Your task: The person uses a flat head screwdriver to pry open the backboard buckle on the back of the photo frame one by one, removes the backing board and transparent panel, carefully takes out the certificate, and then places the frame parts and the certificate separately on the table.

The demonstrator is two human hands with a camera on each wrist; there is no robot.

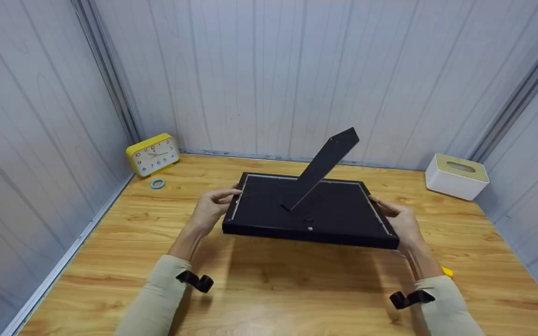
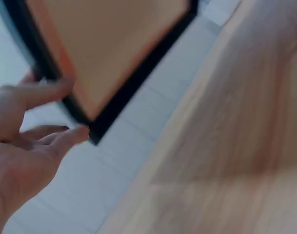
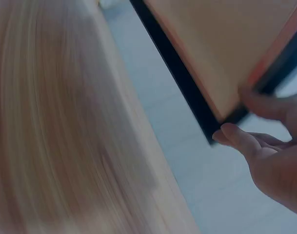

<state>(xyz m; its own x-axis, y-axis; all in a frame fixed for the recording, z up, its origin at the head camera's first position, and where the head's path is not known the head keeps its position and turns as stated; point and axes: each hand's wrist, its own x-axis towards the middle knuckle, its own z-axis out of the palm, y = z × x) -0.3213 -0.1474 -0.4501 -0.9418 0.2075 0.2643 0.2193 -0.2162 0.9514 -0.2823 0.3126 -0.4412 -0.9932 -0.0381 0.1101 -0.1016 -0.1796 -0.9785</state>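
Observation:
A black picture frame (image 1: 264, 205) is held up over the table with its back toward the head camera. Its easel leg (image 1: 322, 163) sticks up and away from the backing. My left hand (image 1: 210, 210) grips the left side of the frame, and in the left wrist view the thumb lies on the front face near a corner. The right side is gripped by my right hand (image 1: 402, 224), its thumb likewise over the front edge in the right wrist view. Both wrist views show the frame's front (image 2: 114, 39), a plain tan area with an orange-toned border inside the black edge.
On the wooden table (image 1: 269, 298), a yellow alarm clock (image 1: 154, 155) stands at the back left with a blue ring (image 1: 157, 184) before it. A white tissue box (image 1: 456, 179) is at the back right. Something small and yellow (image 1: 447, 271) shows beside the right forearm. Pale panel walls enclose the table.

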